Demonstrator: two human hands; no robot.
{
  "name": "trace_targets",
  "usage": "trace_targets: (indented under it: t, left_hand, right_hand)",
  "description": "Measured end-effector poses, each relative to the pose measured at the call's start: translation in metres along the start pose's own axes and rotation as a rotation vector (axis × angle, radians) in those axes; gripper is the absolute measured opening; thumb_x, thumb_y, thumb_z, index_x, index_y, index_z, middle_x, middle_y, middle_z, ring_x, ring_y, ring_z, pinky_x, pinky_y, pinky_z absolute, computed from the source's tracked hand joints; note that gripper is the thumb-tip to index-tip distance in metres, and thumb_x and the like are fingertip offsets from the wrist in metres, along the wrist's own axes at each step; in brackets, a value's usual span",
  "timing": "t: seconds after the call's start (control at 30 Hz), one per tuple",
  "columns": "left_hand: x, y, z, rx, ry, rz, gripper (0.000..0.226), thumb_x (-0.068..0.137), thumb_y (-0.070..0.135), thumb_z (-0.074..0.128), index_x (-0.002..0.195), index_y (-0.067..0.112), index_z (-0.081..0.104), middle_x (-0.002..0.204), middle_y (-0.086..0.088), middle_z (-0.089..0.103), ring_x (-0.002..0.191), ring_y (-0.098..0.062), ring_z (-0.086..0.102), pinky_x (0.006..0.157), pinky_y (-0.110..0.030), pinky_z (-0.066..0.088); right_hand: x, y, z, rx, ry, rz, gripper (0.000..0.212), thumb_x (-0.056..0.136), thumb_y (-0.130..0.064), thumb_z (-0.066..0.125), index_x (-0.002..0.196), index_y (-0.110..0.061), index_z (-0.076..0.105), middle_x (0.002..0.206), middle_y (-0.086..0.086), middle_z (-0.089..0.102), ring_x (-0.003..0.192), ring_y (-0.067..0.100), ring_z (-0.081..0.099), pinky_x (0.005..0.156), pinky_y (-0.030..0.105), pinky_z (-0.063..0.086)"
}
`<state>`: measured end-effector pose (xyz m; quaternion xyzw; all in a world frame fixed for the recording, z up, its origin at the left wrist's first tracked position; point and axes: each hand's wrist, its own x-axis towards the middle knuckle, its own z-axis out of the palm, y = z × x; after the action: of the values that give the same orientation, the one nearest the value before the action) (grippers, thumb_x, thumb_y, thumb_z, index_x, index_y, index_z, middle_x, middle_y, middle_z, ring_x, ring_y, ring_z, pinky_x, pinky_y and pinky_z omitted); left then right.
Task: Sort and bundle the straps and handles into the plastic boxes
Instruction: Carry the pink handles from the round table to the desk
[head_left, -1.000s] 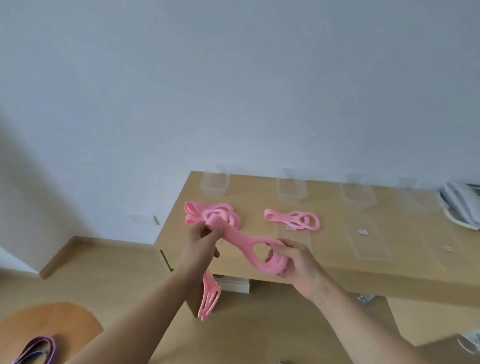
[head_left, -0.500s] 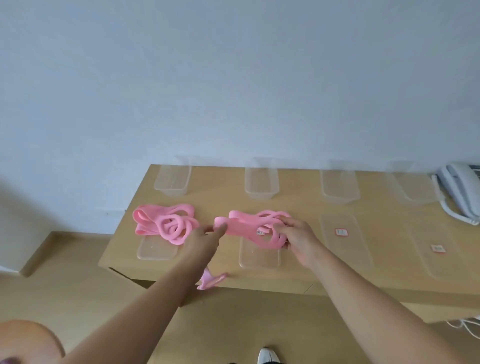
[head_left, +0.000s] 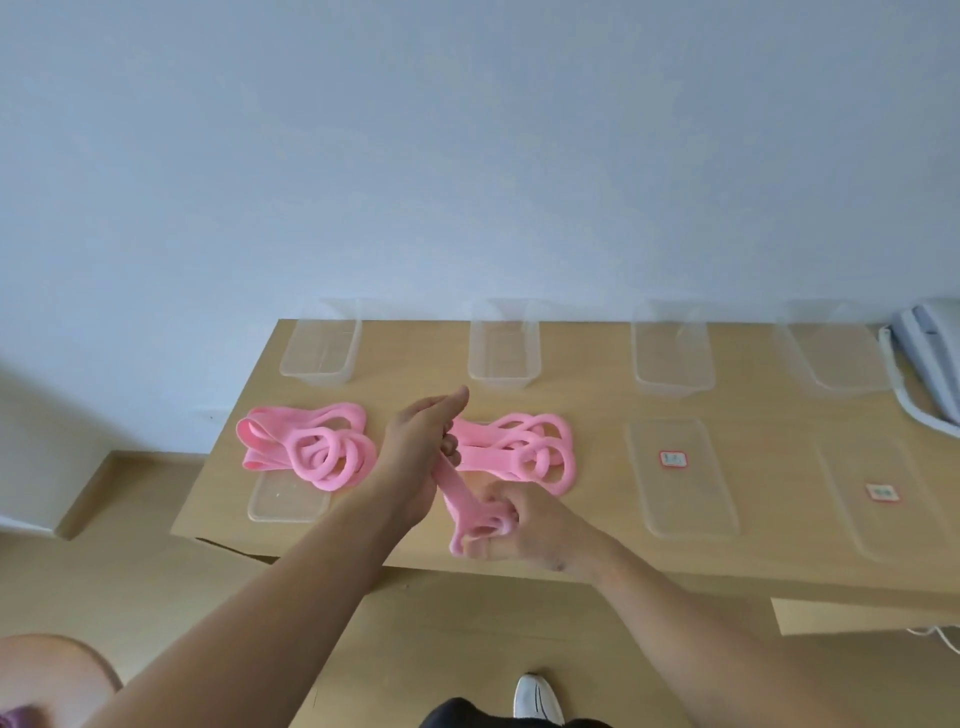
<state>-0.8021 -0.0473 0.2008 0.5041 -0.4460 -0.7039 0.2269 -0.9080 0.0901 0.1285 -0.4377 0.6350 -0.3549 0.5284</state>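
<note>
1. Four boxes (head_left: 503, 345) stand in a row along the counter's (head_left: 592, 410) back edge.
2. Lids (head_left: 680, 478) lie before them.
3. The left strap bundle (head_left: 309, 447) lies partly on the leftmost lid (head_left: 285, 501).
4. The second strap bundle (head_left: 519, 452) lies before the second box.
5. A telephone (head_left: 930, 353) sits far right.

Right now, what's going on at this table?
A person works one pink strap with both hands: the left hand grips its upper end, the right hand its looped lower end, near the front edge of the table. A left bundle and a middle bundle of pink straps lie on the table. The four clear boxes along the wall hold nothing.
</note>
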Motion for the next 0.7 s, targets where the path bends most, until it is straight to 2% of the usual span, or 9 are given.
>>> trace_targets:
  t: [0.03, 0.1, 0.2, 0.23, 0.37, 0.43, 0.5, 0.57, 0.7]
  left_hand:
    - [0.001, 0.001, 0.0, 0.015, 0.008, 0.039, 0.016, 0.091, 0.011, 0.075, 0.107, 0.007, 0.072, 0.066, 0.002, 0.049, 0.051, -0.011, 0.044, 0.055, -0.026, 0.042]
    - [0.003, 0.001, -0.002, 0.059, 0.035, 0.104, 0.032, 0.08, -0.006, 0.069, 0.107, 0.01, 0.071, 0.069, 0.0, 0.051, 0.057, -0.012, 0.05, 0.059, -0.025, 0.043]
    - [0.005, -0.009, -0.006, 0.1, 0.045, 0.078, 0.053, 0.058, -0.003, 0.058, 0.109, 0.011, 0.068, 0.084, -0.005, 0.045, 0.074, -0.019, 0.045, 0.071, -0.033, 0.04]
    - [0.006, -0.016, -0.007, 0.132, 0.053, 0.061, 0.053, 0.058, -0.003, 0.055, 0.107, 0.011, 0.067, 0.088, -0.005, 0.045, 0.077, -0.021, 0.044, 0.073, -0.034, 0.04]
    - [0.013, -0.05, -0.016, 0.361, 0.086, 0.03, 0.042, 0.081, -0.017, 0.054, 0.101, 0.018, 0.068, 0.101, -0.008, 0.053, 0.083, -0.022, 0.05, 0.077, -0.034, 0.046]
    - [0.014, -0.063, -0.022, 0.551, 0.122, 0.08, 0.034, 0.086, -0.006, 0.062, 0.105, 0.022, 0.068, 0.116, -0.007, 0.062, 0.09, -0.019, 0.058, 0.077, -0.028, 0.048]
    - [0.016, -0.072, -0.031, 0.836, 0.175, 0.19, 0.036, 0.089, 0.013, 0.073, 0.123, 0.024, 0.067, 0.137, -0.004, 0.058, 0.119, -0.023, 0.056, 0.097, -0.031, 0.045]
    - [0.015, -0.074, -0.041, 0.999, 0.188, 0.268, 0.052, 0.09, 0.029, 0.077, 0.139, 0.022, 0.061, 0.152, -0.004, 0.049, 0.142, -0.028, 0.039, 0.116, -0.041, 0.032]
    - [0.004, -0.071, -0.068, 1.061, 0.17, 0.306, 0.058, 0.092, 0.037, 0.075, 0.146, 0.024, 0.056, 0.16, -0.005, 0.045, 0.15, -0.029, 0.031, 0.122, -0.044, 0.026]
  right_hand:
    - [-0.002, 0.005, -0.001, 0.032, 0.073, 0.004, 0.028, 0.078, -0.031, 0.084, 0.101, -0.019, 0.071, 0.086, -0.001, 0.066, 0.082, 0.008, 0.061, 0.081, 0.031, 0.05]
    - [-0.007, 0.015, -0.007, 0.201, 0.22, 0.071, 0.013, 0.078, -0.015, 0.08, 0.091, -0.016, 0.076, 0.077, 0.001, 0.064, 0.072, 0.012, 0.059, 0.073, 0.033, 0.05]
    - [-0.012, 0.024, -0.022, 0.421, 0.375, 0.199, 0.018, 0.068, -0.014, 0.078, 0.084, -0.02, 0.078, 0.074, 0.0, 0.067, 0.069, 0.013, 0.064, 0.069, 0.033, 0.053]
    - [-0.012, 0.025, -0.026, 0.414, 0.405, 0.226, 0.019, 0.067, -0.015, 0.077, 0.084, -0.022, 0.078, 0.074, -0.002, 0.067, 0.069, 0.013, 0.064, 0.069, 0.033, 0.053]
    - [-0.007, 0.028, -0.038, 0.282, 0.503, 0.231, 0.02, 0.074, -0.008, 0.072, 0.083, -0.026, 0.076, 0.072, -0.014, 0.067, 0.071, 0.01, 0.062, 0.066, 0.022, 0.05]
    - [-0.003, 0.028, -0.043, 0.159, 0.564, 0.214, 0.018, 0.078, -0.012, 0.073, 0.08, -0.03, 0.073, 0.077, -0.018, 0.07, 0.076, 0.009, 0.065, 0.066, 0.019, 0.05]
    - [-0.003, 0.025, -0.044, 0.018, 0.628, 0.201, 0.026, 0.082, -0.013, 0.067, 0.09, -0.038, 0.069, 0.09, -0.017, 0.07, 0.087, 0.009, 0.066, 0.071, 0.021, 0.051]
    - [-0.004, 0.021, -0.042, -0.097, 0.689, 0.178, 0.035, 0.085, -0.009, 0.059, 0.105, -0.037, 0.068, 0.1, -0.013, 0.071, 0.093, 0.013, 0.065, 0.077, 0.027, 0.053]
    - [-0.005, 0.012, -0.026, -0.313, 0.734, 0.052, 0.024, 0.089, -0.02, 0.064, 0.109, -0.032, 0.072, 0.1, -0.008, 0.07, 0.086, 0.017, 0.063, 0.07, 0.029, 0.048]
